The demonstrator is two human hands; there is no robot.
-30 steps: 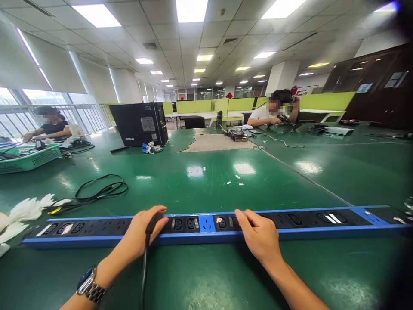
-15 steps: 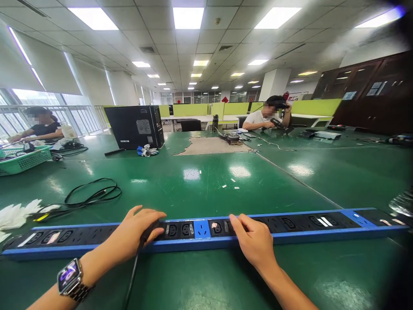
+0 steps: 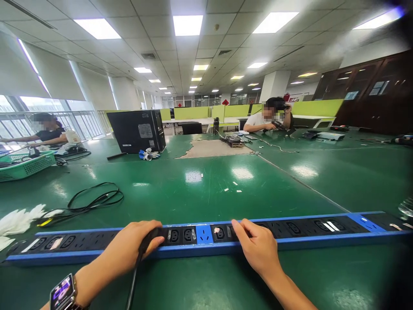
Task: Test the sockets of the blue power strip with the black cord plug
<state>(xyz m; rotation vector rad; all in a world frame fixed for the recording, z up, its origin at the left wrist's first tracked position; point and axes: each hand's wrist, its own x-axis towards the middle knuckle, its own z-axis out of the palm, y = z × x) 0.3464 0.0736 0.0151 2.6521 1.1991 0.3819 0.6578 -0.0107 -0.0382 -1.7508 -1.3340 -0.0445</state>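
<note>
Your green desk (image 3: 180, 204) carries the long blue-and-black power strip (image 3: 226, 248), lying crosswise in front of you. Your right hand (image 3: 258, 244) is curled at the strip (whether its fingers grip anything, I cannot tell). Your left hand (image 3: 134, 237) has its fingers clamped on a black cable plug (image 3: 147, 240) over the strip. Beyond it lie 4 small white scraps (image 3: 235, 183)

You face low lime-green partitions (image 3: 192, 113) under rectangular white ceiling lights (image 3: 187, 25), pale flat window blinds (image 3: 60, 73) left, tall dark-brown cabinets (image 3: 368, 103) right.
</note>
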